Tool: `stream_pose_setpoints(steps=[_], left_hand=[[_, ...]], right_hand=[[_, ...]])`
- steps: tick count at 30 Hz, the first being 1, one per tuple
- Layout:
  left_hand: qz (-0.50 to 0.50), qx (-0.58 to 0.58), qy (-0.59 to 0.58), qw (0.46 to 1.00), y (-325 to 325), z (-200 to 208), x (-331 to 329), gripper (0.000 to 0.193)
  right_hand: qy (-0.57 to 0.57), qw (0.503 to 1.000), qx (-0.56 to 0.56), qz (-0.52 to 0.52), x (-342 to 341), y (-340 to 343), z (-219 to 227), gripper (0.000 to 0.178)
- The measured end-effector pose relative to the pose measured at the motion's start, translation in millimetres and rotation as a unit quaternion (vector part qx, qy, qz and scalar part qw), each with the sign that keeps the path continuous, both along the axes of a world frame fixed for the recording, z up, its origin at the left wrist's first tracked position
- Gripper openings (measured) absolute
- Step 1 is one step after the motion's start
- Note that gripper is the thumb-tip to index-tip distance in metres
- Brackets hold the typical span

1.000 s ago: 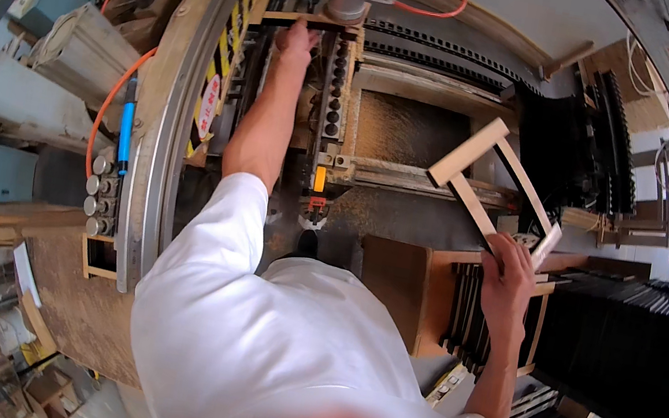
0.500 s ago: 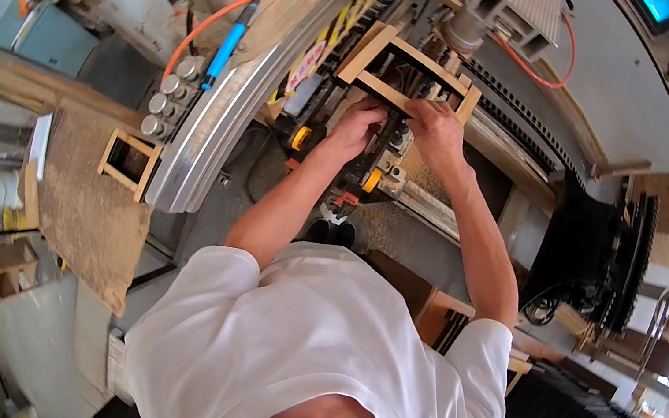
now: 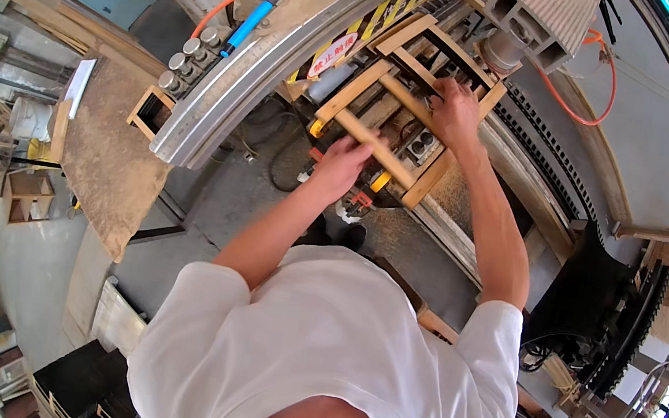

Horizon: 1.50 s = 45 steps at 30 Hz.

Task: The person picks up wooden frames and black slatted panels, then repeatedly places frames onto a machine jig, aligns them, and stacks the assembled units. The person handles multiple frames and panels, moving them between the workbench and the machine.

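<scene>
A light wooden frame (image 3: 388, 158) made of rails and crossbars lies across the machine bed in front of me. My left hand (image 3: 342, 166) has its fingers curled over the near crossbar. Beyond it, my right hand (image 3: 456, 116) grips around the far crossbar, where it meets a second wooden frame (image 3: 405, 35) lying farther off. My right fingertips are partly hidden by the hand itself. Between the crossbars, dark metal fixtures (image 3: 420, 145) of the machine show through.
A metal machine beam (image 3: 260, 71) with a striped warning strip curves along the left. Overhead at the far side hangs a spindle head (image 3: 506, 47) with an orange hose (image 3: 609, 96). A dusty board (image 3: 104, 168) stands at the left, and a black bellows cover (image 3: 578, 297) at the right.
A nearer wooden frame now lies over the fixtures, where the machine bed showed before. My left hand has shifted onto its near crossbar. The view has also shifted a little.
</scene>
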State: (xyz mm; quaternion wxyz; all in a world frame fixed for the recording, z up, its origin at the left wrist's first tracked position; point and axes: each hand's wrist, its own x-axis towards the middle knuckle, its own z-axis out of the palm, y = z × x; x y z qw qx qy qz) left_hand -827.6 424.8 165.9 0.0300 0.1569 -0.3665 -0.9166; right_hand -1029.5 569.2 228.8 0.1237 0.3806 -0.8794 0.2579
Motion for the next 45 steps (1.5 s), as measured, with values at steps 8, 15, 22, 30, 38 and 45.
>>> stream_pose_setpoints(steps=[8,15,22,30,38,45], left_hand=[[-0.033,-0.071,-0.029,0.997,-32.5,16.9,153.3,0.04],[-0.01,-0.062,-0.066,0.996,-73.7,18.4,194.8,0.035],[0.038,-0.059,-0.103,0.992,-105.7,1.5,229.2,0.035],[0.13,-0.004,-0.146,0.981,-97.8,-15.7,225.2,0.042],[0.114,0.012,-0.169,0.979,-75.6,-35.8,195.7,0.032],[0.102,0.022,-0.182,0.978,-61.7,-48.1,178.2,0.036]], right_hand=[[0.071,0.994,0.083,-0.023,-23.2,-26.8,-7.1,0.022],[0.18,0.933,0.3,-0.089,-58.8,-44.4,14.3,0.025],[0.172,0.867,0.446,-0.143,-104.4,-76.6,25.9,0.023],[0.115,0.912,0.374,-0.123,-167.7,-73.4,17.1,0.012],[0.1,0.918,0.375,-0.08,-195.0,-78.9,0.3,0.017],[0.314,0.818,0.481,-0.015,-275.6,-53.1,-71.1,0.018]])
